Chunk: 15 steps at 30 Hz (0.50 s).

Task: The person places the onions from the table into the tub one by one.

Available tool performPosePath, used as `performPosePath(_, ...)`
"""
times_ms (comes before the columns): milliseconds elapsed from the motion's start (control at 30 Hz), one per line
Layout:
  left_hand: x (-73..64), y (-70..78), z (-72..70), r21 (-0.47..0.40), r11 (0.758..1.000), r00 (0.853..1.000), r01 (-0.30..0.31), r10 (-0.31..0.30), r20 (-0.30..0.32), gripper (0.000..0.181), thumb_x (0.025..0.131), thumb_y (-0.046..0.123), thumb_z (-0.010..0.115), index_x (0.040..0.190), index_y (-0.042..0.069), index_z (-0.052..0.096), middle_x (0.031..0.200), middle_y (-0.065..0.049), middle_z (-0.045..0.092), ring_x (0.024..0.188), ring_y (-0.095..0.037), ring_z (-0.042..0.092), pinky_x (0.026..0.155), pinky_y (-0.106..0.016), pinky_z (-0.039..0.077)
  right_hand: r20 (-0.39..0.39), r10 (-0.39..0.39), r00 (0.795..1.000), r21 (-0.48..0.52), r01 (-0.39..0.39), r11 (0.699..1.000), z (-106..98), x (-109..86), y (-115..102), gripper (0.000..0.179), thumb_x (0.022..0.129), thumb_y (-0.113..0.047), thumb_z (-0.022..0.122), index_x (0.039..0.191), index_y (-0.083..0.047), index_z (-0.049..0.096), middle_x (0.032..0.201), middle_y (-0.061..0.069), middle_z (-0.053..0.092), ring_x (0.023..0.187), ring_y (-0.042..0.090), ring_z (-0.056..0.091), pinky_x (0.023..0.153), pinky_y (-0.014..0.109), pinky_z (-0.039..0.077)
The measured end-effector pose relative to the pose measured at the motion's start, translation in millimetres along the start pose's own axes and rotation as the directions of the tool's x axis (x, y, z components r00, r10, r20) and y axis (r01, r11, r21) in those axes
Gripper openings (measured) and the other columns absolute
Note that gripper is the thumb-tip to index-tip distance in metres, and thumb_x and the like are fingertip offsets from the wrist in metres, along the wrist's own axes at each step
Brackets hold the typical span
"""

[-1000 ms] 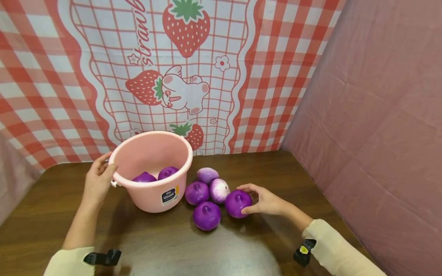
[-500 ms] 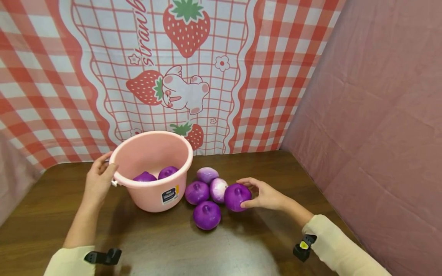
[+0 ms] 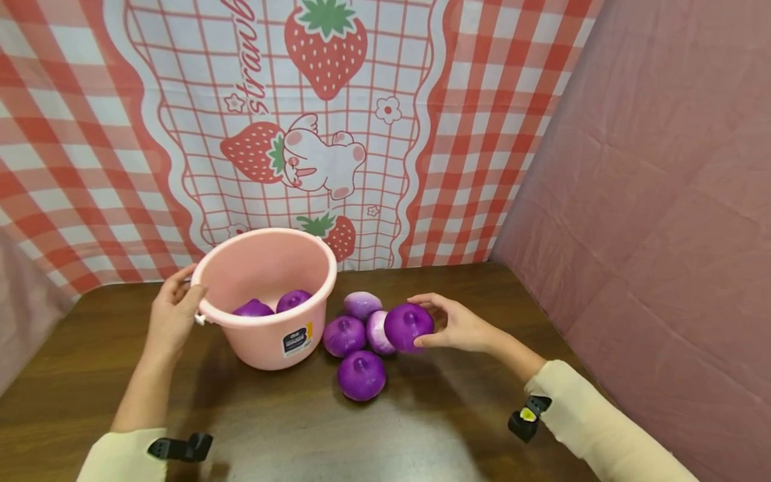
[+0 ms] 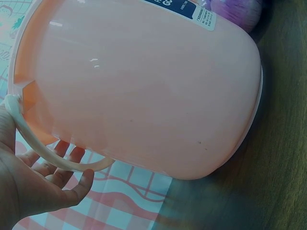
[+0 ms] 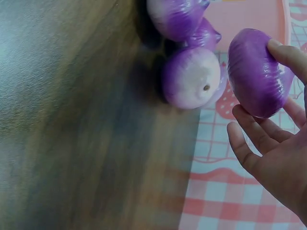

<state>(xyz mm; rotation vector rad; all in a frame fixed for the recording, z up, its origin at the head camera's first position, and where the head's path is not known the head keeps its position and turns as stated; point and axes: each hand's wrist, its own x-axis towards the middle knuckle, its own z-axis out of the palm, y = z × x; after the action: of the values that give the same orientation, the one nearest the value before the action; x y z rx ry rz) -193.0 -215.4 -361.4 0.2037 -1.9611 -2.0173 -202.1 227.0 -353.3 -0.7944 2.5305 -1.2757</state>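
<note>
Your left hand [image 3: 171,316] gripped the pink bucket [image 3: 255,341] at its rim, two onions [image 3: 293,300] inside, your right hand [image 3: 460,327], half-curled, pinched a purple onion [image 3: 408,327] aloft, four onions [image 3: 344,337] lay between.

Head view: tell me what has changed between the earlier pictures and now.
The right hand, gripping its purple onion throughout, has raised it and shifted it slightly left, so it now partly covers the pale onion. Nothing was newly grasped or let go. The left hand still holds the pink bucket; the two onions inside and the other loose onions stayed put.
</note>
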Motion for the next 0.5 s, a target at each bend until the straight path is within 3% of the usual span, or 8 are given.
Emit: performPosePath(500, 0.7, -0.2, -0.9, 0.001, 1.000, 1.000, -0.003, 0.003, 0.005, 0.031, 0.091, 0.008, 0.052, 0.109, 0.033, 0.050, 0.076, 0.023, 0.060, 0.064, 0.005, 0.055, 0.057, -0.009, 0.044, -0.003, -0.030, 1.000, -0.016, 0.030, 0.999, -8.2, 21.2, -33.9, 0.067, 0.074, -0.017, 0.079, 0.132, -0.016, 0.046, 0.119, 0.011, 0.059, 0.097, 0.020, 0.061, 0.078, 0.033, 0.056)
